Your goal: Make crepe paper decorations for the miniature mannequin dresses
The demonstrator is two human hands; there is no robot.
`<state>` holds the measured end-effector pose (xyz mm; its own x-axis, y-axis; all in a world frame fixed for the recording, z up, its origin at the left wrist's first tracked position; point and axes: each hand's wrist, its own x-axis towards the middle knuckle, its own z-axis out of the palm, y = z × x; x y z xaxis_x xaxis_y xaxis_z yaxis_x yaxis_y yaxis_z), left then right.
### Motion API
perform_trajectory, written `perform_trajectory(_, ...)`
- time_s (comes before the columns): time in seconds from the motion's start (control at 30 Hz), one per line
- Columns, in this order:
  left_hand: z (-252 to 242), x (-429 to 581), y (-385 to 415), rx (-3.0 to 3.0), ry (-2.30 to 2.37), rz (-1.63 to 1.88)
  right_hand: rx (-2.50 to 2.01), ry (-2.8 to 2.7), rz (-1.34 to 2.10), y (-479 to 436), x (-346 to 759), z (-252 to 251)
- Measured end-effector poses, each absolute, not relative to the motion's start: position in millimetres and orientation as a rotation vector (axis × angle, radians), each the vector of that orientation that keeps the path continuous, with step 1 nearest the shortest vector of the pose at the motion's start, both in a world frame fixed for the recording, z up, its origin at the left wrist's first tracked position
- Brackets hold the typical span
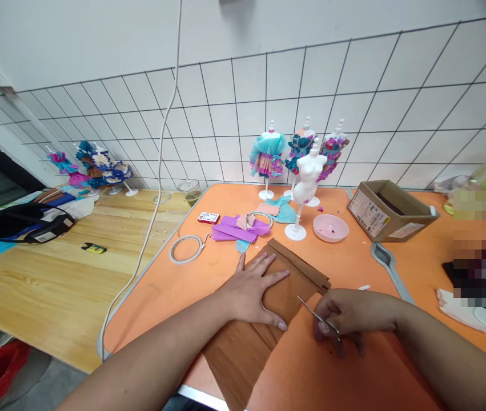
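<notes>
My left fingers (277,277) are spread wide and lie flat on the brown sheet (285,294), thumb held out toward my right side, pinning it to the tabletop (161,297). My right fingers (327,305) are curled around the handles of the scissors (311,309), whose tip points back toward my left hand, at or just over the sheet's near edge. The blades look like one thin line, so I judge that nothing is being snipped at this instant, though I can't be sure.

As for how far along I am: narrow brown strips (298,262) lie just beyond my left fingertips, their ends close to my right knuckles, and I take them for pieces already cut or folded over; I can't tell which. Most of the sheet is one broad piece, running from under my palm toward my body, so much looks uncut. Nothing brown has reached the bare form (309,171), which stands well beyond both sets of fingers.

The dressed form (268,157) past it, in ruffled blue and pink, shows a finished-looking piece. Beyond my left fingers lies the purple paper (225,229), in a loose stack, and farther left the tape roll (171,252), both well apart from the scissors.
</notes>
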<state>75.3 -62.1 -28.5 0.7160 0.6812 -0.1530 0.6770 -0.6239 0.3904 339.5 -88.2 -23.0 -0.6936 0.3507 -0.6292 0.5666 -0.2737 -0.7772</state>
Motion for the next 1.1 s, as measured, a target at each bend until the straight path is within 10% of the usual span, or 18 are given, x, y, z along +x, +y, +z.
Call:
perform_trajectory(0.23, -27, 70, -57, 2.457, 1.141, 0.004, 1.494, 1.931, -1.909, -88, 376, 1)
perform_trajectory(0.53, -17, 63, -51, 2.416, 1.148, 0.07, 2.065, 2.261, -0.782, -66, 399, -19)
perform_trajectory(0.97, -6, 63, -55, 2.39, 0.978, 0.012, 2.295, 2.016, -1.948, -60, 393, -27)
perform_trajectory(1.1, -7, 63, -54, 2.394, 0.974, -0.003, 2.353, 2.138, -1.496, -56, 410, -32)
